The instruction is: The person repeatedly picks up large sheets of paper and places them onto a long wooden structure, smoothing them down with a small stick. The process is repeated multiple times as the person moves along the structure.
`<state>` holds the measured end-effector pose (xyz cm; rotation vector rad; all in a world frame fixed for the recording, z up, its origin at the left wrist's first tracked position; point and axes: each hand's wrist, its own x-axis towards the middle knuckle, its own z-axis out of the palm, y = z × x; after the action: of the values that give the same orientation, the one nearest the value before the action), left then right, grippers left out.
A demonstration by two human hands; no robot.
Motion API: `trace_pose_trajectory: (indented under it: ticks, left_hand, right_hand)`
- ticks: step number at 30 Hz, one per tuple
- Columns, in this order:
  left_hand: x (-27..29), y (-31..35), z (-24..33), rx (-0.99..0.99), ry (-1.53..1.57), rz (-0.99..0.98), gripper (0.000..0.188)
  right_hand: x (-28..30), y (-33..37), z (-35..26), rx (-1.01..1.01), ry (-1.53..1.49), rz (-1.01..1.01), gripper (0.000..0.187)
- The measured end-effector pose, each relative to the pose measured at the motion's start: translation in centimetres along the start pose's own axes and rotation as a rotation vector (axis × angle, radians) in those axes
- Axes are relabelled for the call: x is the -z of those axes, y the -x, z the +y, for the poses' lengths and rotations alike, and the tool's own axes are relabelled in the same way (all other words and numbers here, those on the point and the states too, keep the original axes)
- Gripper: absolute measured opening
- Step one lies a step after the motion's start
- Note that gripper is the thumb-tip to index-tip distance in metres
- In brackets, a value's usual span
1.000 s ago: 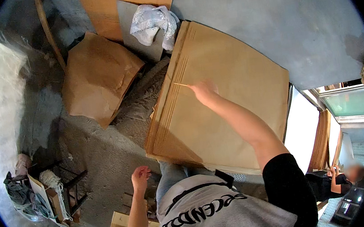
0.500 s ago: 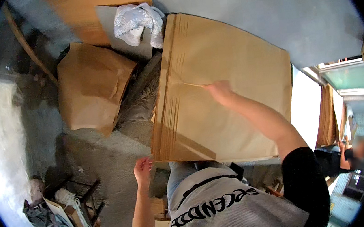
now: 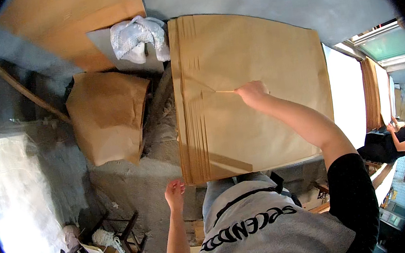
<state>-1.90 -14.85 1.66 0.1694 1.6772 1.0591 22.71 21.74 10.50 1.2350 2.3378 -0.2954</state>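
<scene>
A broad stack of brown kraft paper sheets [image 3: 264,53] lies in front of me, its left edges stepped in narrow strips. Over the middle of the stack, my right hand [image 3: 253,93] is closed around a thin pale stick [image 3: 226,91]. The stick points left, its tip close to the stepped edges. Beside the near left corner of the stack is my left hand [image 3: 175,191]. Its fingers are loosely curled and slightly apart, with nothing visible in them.
Left of the stack sits a folded brown paper piece [image 3: 107,116]. A whitish cloth [image 3: 136,37] lies at the back left. A dark stool [image 3: 130,233] with cluttered items stands lower left. White sheets [image 3: 347,94] extend right, where another person [image 3: 387,144] works.
The view has turned, so the stack looks straighter. My right hand and the stick have shifted right from the stack's left edge, and the stepped strips look more spread.
</scene>
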Motion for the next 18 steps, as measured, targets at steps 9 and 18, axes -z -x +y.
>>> trace_pose_trajectory:
  ticks: [9, 18]
  left_hand:
    - [-3.3, -0.4, 3.2, -0.096, -0.096, -0.135, 0.015]
    - [-9.4, -0.6, 6.3, -0.78, -0.986, -0.395, 0.031]
  right_hand:
    - [-3.8, 0.5, 0.2, -0.121, -0.424, 0.157, 0.022]
    - [-6.2, 3.0, 0.8, -0.222, -0.365, 0.159, 0.028]
